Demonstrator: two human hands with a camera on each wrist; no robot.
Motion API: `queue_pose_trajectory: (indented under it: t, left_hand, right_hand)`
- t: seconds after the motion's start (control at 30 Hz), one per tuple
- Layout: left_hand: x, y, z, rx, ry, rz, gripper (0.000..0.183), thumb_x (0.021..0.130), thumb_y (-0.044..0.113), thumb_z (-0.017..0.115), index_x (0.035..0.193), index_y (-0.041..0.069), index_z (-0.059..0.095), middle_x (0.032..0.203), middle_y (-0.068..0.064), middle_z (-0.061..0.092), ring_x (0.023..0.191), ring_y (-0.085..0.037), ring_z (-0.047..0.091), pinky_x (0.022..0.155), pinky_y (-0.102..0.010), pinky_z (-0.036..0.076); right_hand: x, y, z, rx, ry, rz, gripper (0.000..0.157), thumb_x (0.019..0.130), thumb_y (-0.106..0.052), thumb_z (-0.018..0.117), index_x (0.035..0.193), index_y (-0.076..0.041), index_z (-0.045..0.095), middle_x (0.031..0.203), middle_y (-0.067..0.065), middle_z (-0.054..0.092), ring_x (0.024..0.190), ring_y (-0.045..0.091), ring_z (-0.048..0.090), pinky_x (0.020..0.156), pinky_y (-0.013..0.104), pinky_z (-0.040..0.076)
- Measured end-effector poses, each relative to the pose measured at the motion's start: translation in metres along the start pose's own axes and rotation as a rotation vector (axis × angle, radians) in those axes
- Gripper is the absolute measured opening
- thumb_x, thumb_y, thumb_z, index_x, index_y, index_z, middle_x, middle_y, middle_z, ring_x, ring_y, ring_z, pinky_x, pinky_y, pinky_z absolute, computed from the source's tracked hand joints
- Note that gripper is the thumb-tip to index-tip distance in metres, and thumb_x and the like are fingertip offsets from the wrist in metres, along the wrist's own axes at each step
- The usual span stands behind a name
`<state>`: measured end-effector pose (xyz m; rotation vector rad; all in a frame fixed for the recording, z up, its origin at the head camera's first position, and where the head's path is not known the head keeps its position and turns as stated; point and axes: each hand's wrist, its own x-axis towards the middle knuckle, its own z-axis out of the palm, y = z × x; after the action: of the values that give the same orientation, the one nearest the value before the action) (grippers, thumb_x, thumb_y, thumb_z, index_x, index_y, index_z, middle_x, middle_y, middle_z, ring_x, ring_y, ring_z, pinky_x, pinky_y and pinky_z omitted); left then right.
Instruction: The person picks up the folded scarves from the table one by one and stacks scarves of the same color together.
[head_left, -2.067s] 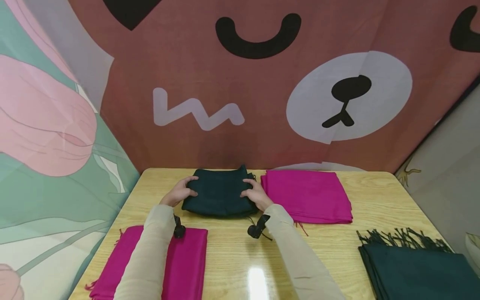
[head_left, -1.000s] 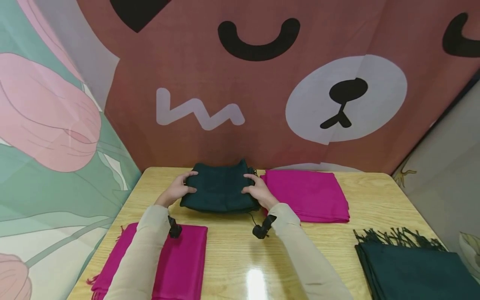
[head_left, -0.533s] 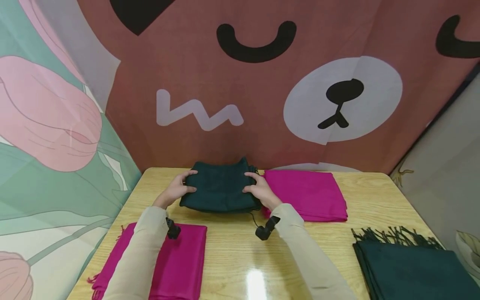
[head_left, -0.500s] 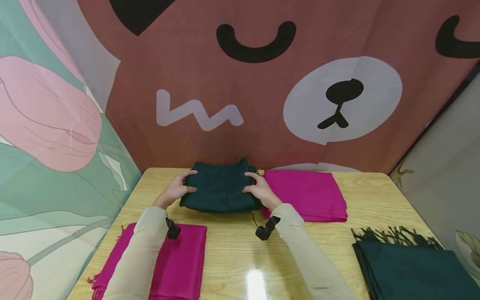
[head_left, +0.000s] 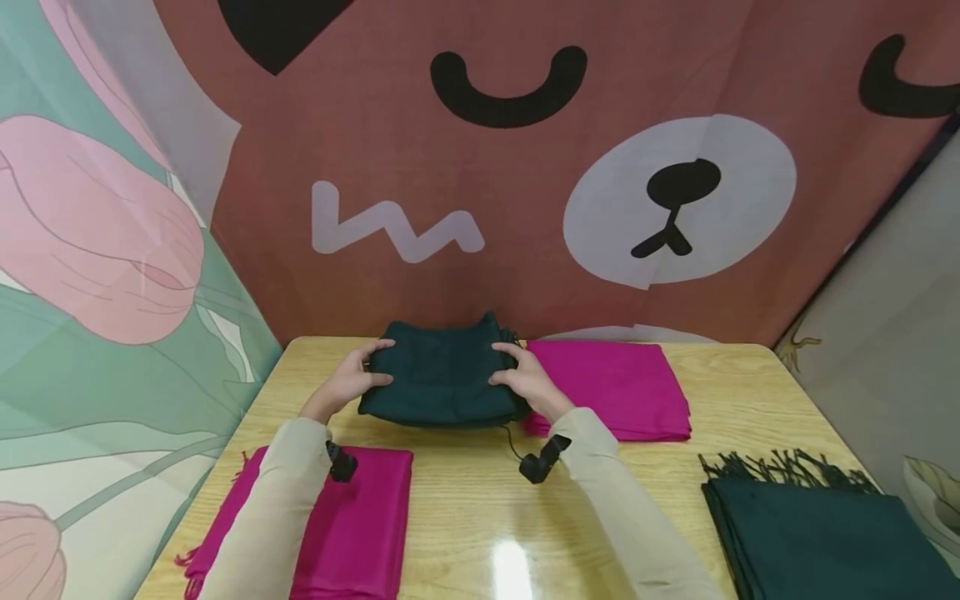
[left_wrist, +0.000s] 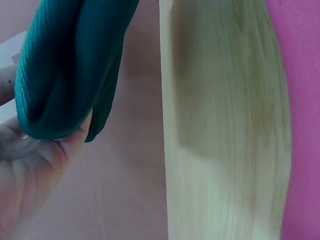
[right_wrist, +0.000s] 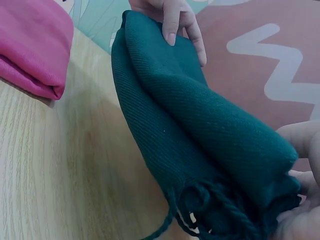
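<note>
Both hands hold a folded dark green scarf [head_left: 442, 375] near the table's far edge. My left hand [head_left: 345, 385] grips its left end, thumb on the near face. At the other end, my right hand [head_left: 531, 385] pinches it with thumb and fingers. In the left wrist view, the scarf's rounded fold [left_wrist: 70, 60] sits in the left hand [left_wrist: 35, 170], apart from the table. Twisted fringe [right_wrist: 220, 210] hangs from the scarf's right end in the right wrist view, beside the right hand [right_wrist: 305, 180]. Fingers behind the scarf are partly hidden.
A folded magenta scarf [head_left: 607, 392] lies right of the held one. Another magenta scarf [head_left: 360, 525] lies front left, partly under the left sleeve. A second dark green scarf [head_left: 832, 533] with fringe lies front right. The wooden table [head_left: 465, 500] meets a printed cloth backdrop [head_left: 525, 292].
The held green scarf has risen slightly and its far edge tilted up. The right hand has shifted a little to the right. The other scarves keep their places.
</note>
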<state>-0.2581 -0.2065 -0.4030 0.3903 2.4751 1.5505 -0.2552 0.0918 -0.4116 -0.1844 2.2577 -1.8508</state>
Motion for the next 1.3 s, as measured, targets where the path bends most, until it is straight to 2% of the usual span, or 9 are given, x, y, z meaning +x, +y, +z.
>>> queue_pose_trajectory:
  t: [0.4, 0.67, 0.87, 1.0, 1.17, 1.3]
  left_hand:
    - [-0.011, 0.014, 0.004, 0.002, -0.01, 0.049, 0.059, 0.085, 0.002, 0.059, 0.138, 0.002, 0.033, 0.135, -0.024, 0.036, 0.113, -0.039, 0.044, 0.09, -0.048, 0.042]
    - [-0.02, 0.023, 0.008, -0.007, -0.009, 0.073, 0.059, 0.085, 0.003, 0.06, 0.138, 0.005, 0.035, 0.135, -0.022, 0.036, 0.111, -0.038, 0.047, 0.087, -0.046, 0.044]
    - [-0.026, 0.026, 0.014, -0.02, 0.011, 0.114, 0.058, 0.084, 0.002, 0.061, 0.136, 0.004, 0.037, 0.134, -0.022, 0.036, 0.11, -0.038, 0.047, 0.088, -0.047, 0.043]
    - [-0.027, 0.028, 0.018, -0.027, 0.015, 0.143, 0.058, 0.083, 0.002, 0.062, 0.135, 0.003, 0.038, 0.132, -0.023, 0.039, 0.107, -0.036, 0.048, 0.087, -0.043, 0.044]
    - [-0.032, 0.031, 0.025, -0.037, 0.021, 0.146, 0.058, 0.082, 0.001, 0.063, 0.135, 0.004, 0.04, 0.13, -0.024, 0.041, 0.105, -0.036, 0.05, 0.084, -0.041, 0.046]
    - [-0.035, 0.034, 0.03, -0.044, 0.016, 0.138, 0.057, 0.082, 0.003, 0.064, 0.135, 0.006, 0.042, 0.13, -0.022, 0.042, 0.104, -0.035, 0.05, 0.084, -0.04, 0.045]
  right_hand:
    - [-0.017, -0.008, -0.01, -0.017, -0.017, -0.016, 0.06, 0.08, 0.003, 0.061, 0.136, -0.009, 0.041, 0.146, 0.012, 0.022, 0.128, 0.031, 0.025, 0.09, 0.044, 0.041]
    - [-0.029, -0.014, -0.017, -0.036, -0.025, -0.032, 0.061, 0.079, 0.003, 0.061, 0.135, -0.011, 0.042, 0.143, 0.011, 0.026, 0.124, 0.03, 0.032, 0.089, 0.042, 0.042]
    - [-0.038, -0.016, -0.023, -0.057, -0.033, -0.05, 0.06, 0.08, 0.002, 0.061, 0.136, -0.011, 0.042, 0.143, 0.012, 0.025, 0.123, 0.031, 0.031, 0.085, 0.04, 0.045]
    - [-0.044, -0.014, -0.028, -0.069, -0.031, -0.054, 0.06, 0.081, 0.001, 0.061, 0.136, -0.01, 0.042, 0.143, 0.014, 0.027, 0.122, 0.032, 0.034, 0.085, 0.04, 0.045]
    - [-0.053, -0.014, -0.033, -0.07, -0.029, -0.056, 0.06, 0.08, 0.002, 0.062, 0.135, -0.011, 0.043, 0.141, 0.014, 0.031, 0.118, 0.032, 0.04, 0.085, 0.04, 0.045]
    - [-0.061, -0.016, -0.036, -0.077, -0.027, -0.064, 0.06, 0.08, 0.002, 0.063, 0.135, -0.011, 0.043, 0.139, 0.015, 0.033, 0.119, 0.032, 0.039, 0.088, 0.043, 0.043]
